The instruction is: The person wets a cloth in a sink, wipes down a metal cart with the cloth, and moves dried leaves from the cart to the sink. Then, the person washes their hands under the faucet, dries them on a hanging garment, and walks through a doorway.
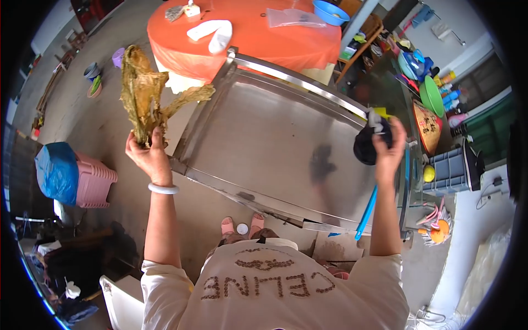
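The left hand (149, 157) has its thumb and fingers clamped around the base of a yellow-brown leafy bundle (142, 91), held up beside the left edge of a metal table (258, 132). The bundle's long axis runs nearly straight up the view, leaning slightly left, its gathered end in the grip and its leafy tip pointing away from the body; one side stalk branches off to the upper right. A white bracelet (163, 188) circles that wrist. Opposite, the right hand (390, 144) has its fingers closed on a black item (365, 144) near the table's right side, its rounded bulk pointing down and left, a whitish patch at its top. Beyond the metal table stands an orange-covered table (253, 33)
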{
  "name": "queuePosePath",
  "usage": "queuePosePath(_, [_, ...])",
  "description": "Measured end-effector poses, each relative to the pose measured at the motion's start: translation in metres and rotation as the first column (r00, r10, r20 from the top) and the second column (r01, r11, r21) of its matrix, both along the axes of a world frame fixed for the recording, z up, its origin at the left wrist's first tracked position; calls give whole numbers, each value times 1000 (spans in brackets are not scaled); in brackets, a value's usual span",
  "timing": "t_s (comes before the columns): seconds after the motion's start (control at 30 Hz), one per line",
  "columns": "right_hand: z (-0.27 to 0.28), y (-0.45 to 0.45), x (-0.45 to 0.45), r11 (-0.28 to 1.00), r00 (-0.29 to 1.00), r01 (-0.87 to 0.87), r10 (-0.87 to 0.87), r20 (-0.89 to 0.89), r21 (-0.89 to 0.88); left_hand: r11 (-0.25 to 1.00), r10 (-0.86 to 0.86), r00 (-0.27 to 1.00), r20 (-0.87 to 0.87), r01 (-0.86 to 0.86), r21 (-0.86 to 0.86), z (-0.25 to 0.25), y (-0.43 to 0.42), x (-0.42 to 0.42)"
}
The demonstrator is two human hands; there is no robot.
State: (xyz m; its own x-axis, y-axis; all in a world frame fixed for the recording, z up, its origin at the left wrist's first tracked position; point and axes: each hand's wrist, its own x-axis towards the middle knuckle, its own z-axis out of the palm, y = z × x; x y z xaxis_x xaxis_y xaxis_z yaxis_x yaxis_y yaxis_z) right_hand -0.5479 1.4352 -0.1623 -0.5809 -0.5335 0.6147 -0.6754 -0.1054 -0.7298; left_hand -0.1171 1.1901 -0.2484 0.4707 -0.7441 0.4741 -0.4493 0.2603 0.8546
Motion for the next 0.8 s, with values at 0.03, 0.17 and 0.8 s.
queuePosePath(0.03, [-24, 3, -4, 991, 1000, -26, 28, -14, 134, 1000, -21, 998, -59, 21, 2, 7, 4, -4])
queuePosePath(0.17, [-110, 4, 1, 660, 873, 307, 90, -479, 686, 999, -10, 999, -30, 11, 41, 7, 4, -3])
queuePosePath(0.8, [-131, -185, 19, 783, 855, 86, 260, -449, 617, 992, -104, 994, -16, 105, 73, 13, 5, -6])
